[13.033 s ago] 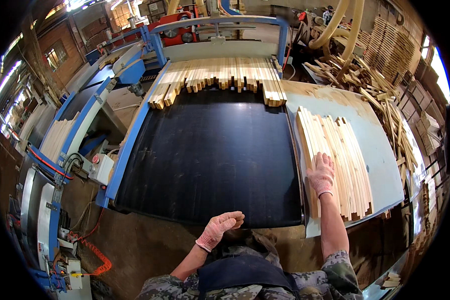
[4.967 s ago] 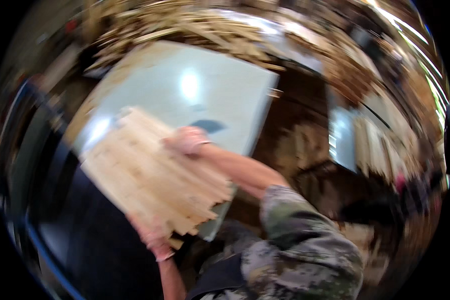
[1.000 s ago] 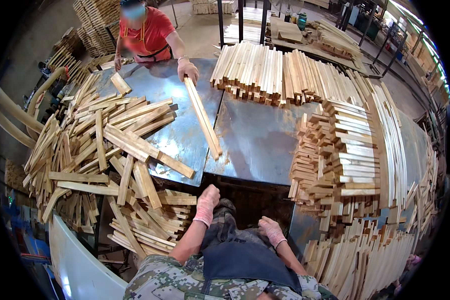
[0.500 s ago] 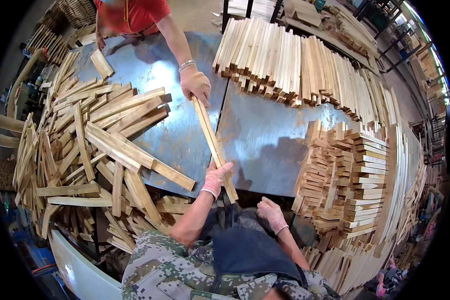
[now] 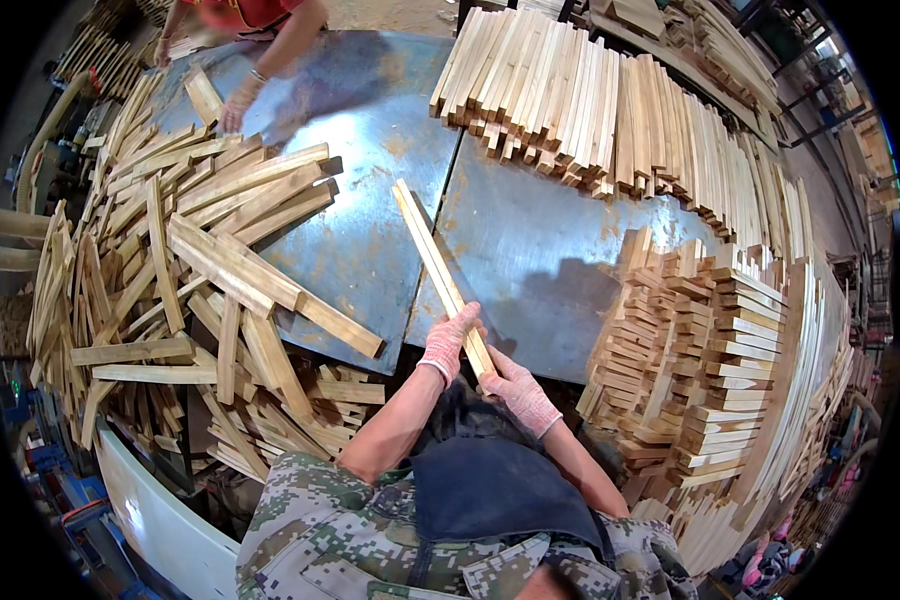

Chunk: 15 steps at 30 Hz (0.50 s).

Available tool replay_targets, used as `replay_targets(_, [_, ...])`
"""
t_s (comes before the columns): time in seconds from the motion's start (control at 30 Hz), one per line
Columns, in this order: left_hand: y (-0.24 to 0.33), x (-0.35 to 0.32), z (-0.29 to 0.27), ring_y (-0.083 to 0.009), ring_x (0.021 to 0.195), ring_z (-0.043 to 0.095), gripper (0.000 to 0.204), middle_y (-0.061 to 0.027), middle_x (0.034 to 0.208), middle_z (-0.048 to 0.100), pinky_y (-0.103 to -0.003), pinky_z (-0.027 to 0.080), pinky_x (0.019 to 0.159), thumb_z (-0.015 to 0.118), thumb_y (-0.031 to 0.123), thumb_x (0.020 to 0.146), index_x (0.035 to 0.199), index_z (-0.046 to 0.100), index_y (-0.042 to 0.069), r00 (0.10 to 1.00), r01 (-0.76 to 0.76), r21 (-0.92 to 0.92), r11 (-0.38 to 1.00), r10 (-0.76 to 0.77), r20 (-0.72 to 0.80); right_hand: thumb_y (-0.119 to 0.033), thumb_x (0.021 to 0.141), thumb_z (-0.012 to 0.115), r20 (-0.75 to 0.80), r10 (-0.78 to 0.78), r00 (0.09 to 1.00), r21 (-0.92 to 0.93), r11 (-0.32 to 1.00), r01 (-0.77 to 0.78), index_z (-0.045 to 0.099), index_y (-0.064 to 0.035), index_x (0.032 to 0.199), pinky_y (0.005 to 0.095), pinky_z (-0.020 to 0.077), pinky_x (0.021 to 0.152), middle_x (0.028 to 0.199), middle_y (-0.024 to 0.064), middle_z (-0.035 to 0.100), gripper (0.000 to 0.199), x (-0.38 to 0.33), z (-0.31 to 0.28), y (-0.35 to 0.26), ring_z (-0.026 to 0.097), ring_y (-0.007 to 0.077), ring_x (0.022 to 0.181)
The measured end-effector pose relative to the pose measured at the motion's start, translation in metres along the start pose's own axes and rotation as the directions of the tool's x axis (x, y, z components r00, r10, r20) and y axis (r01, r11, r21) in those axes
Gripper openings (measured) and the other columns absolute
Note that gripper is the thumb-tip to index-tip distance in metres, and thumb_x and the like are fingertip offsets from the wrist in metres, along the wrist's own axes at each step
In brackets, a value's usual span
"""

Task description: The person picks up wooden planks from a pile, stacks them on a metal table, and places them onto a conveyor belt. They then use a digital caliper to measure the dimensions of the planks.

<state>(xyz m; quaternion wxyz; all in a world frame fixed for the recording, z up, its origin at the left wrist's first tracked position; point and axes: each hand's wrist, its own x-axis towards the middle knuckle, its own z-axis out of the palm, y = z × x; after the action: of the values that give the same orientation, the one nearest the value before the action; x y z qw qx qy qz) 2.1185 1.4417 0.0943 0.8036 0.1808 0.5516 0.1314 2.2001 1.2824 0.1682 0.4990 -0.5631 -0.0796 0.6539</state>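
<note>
Left hand (image 5: 452,345) wraps the wooden strips (image 5: 430,255), apparently two side by side; right hand (image 5: 518,392) grips their near end. Strips slant across the near edge of the metal worktop (image 5: 530,270), far ends out over it beside the seam; whether they touch it, cannot tell. Pale, straight, squared ends, smooth-looking faces.

Progress, judged by the lie: stacked rows (image 5: 530,80) along the far edge and a crosswise stack (image 5: 730,400) toward the right edge look set in order. The loose heap (image 5: 220,262) over the left edge looks unsorted, plentiful. Held strips not yet laid down. Co-worker's hand (image 5: 242,103) near the far-left corner, by the heap; grasp unclear.
</note>
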Motion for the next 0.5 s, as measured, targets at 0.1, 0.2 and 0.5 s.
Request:
replay_targets(0.1, [-0.010, 0.001, -0.007, -0.0337, 0.095, 0.073, 0.051, -0.0178, 0.110, 0.070, -0.052, 0.063, 0.083, 0.085, 0.031, 0.092, 0.131, 0.060, 0.010, 0.995, 0.048, -0.121, 0.991, -0.036, 0.096, -0.018, 0.104, 0.068, -0.002, 0.008, 1.000, 0.081, 0.997, -0.008, 0.036, -0.0093, 0.169, 0.0231, 0.0476, 0.073, 0.108, -0.0027, 0.059, 0.073, -0.006, -0.004, 0.000, 0.052, 0.0075, 0.083])
replay_targets(0.2, [-0.014, -0.005, -0.018, -0.0368, 0.105, 0.071, 0.052, -0.0181, 0.117, 0.070, -0.056, 0.059, 0.096, 0.081, 0.031, 0.093, 0.138, 0.060, 0.013, 0.969, 0.148, -0.298, 0.943, -0.077, 0.236, -0.017, 0.104, 0.068, 0.036, 0.011, 0.999, 0.185, 0.983, -0.017, 0.036, -0.0082, 0.169, 0.0235, 0.0479, 0.073, 0.107, -0.0025, 0.058, 0.073, -0.013, -0.002, -0.005, 0.052, 0.0084, 0.082])
replay_targets(0.5, [-0.011, -0.019, -0.029, -0.0384, 0.115, 0.068, 0.047, -0.0205, 0.126, 0.069, -0.057, 0.055, 0.106, 0.070, 0.026, 0.100, 0.138, 0.057, 0.002, 0.935, 0.156, -0.346, 0.925, -0.025, 0.353, -0.036, 0.104, 0.070, 0.063, -0.040, 0.997, 0.101, 0.994, 0.034, 0.038, -0.0012, 0.165, 0.0253, 0.0533, 0.078, 0.111, 0.0020, 0.063, 0.078, -0.021, -0.003, 0.002, 0.063, 0.0108, 0.091])
